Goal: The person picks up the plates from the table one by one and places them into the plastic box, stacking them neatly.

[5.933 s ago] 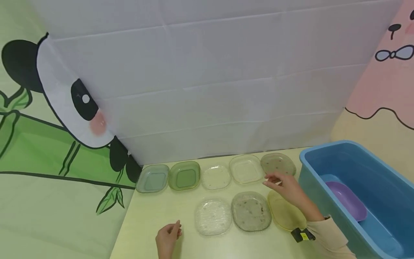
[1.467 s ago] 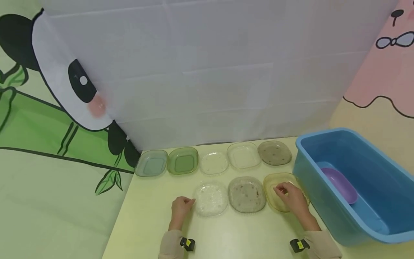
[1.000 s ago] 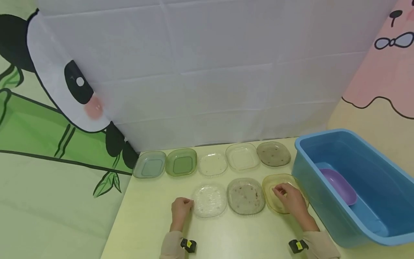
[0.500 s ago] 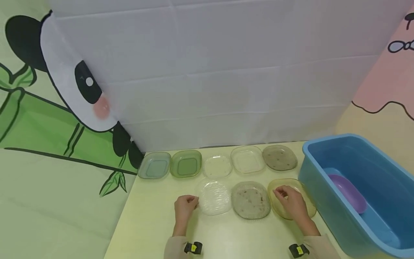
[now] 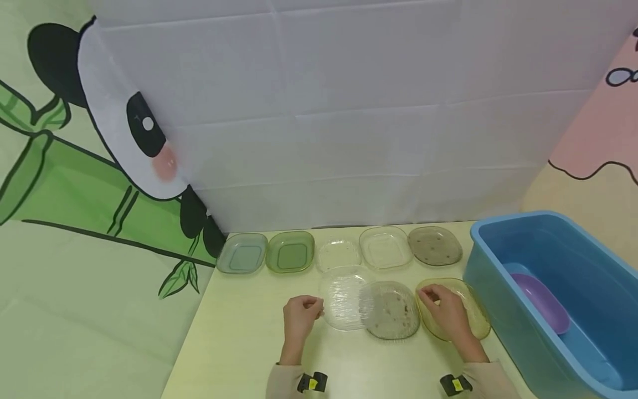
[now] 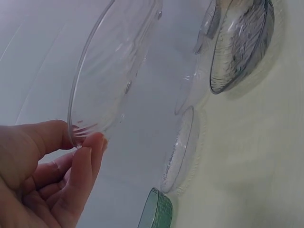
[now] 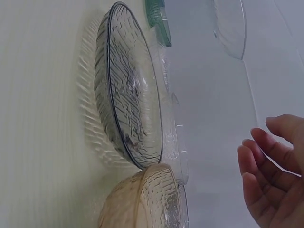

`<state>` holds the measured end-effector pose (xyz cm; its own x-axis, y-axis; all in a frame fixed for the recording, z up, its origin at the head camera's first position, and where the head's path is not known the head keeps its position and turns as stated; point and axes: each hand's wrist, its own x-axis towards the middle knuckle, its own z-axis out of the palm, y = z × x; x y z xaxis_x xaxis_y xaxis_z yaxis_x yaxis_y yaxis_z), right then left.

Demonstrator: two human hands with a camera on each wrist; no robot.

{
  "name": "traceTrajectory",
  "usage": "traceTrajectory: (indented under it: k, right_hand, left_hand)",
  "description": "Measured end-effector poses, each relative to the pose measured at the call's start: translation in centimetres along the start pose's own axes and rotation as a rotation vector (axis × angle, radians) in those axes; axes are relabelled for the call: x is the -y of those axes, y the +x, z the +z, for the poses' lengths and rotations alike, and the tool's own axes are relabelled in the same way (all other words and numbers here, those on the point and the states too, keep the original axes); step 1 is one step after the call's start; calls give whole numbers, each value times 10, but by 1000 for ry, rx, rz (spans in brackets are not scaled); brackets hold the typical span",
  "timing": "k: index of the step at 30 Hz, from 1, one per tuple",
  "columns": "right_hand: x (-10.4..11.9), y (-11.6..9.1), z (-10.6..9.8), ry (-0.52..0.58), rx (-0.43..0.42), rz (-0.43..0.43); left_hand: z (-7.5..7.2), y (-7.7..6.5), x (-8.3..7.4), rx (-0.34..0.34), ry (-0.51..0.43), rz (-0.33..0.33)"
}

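My left hand [image 5: 301,318] pinches the left rim of a clear glass plate [image 5: 344,296] between thumb and fingers. In the left wrist view the plate [image 6: 109,71] is raised well off the table, and in the head view it overlaps the left edge of a ribbed grey glass plate [image 5: 394,316]. To the right lies a yellow glass plate [image 5: 478,318], partly hidden beneath my right hand [image 5: 448,313]. That hand hovers with loosely bent fingers and nothing between them, as the right wrist view also shows.
Along the back stand a bluish plate [image 5: 242,252], a green plate [image 5: 290,251], two clear plates [image 5: 385,247] and a spotted grey plate [image 5: 435,245]. A deep blue tub [image 5: 503,316] on the right contains a purple dish [image 5: 543,302]. White cloth [image 5: 319,138] hangs behind.
My left hand has come to the clear plate, gripped its rim and lifted it, moving it slightly right. Earlier my right hand drew back from the far grey plate to above the yellow one.
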<state>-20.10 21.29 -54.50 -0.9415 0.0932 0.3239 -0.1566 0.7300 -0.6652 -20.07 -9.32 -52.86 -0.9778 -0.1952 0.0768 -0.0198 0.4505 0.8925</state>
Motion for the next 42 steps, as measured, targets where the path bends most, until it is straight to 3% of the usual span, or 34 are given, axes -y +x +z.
traceTrajectory:
  k: [3, 8, 16, 21, 26, 30, 42]
  right_hand:
    - [3, 0, 1, 29, 21, 12]
    - [7, 1, 4, 55, 50, 36]
    - [9, 2, 3, 104, 94, 123]
    - [15, -3, 0, 52, 203, 214]
    - [20, -9, 3, 27, 309, 252]
    - [20, -13, 8, 6, 301, 256]
    - [16, -17, 14, -44, 292, 228]
  left_hand:
    - [5, -2, -6, 17, -26, 2]
    - [16, -5, -15, 50, -50, -53]
    - [33, -12, -20, 85, -74, -29]
    - [42, -17, -18, 98, -75, -30]
    - [49, -22, -18, 92, -98, -52]
    - [54, -25, -16, 87, -121, -76]
    - [61, -26, -5, 95, -127, -70]
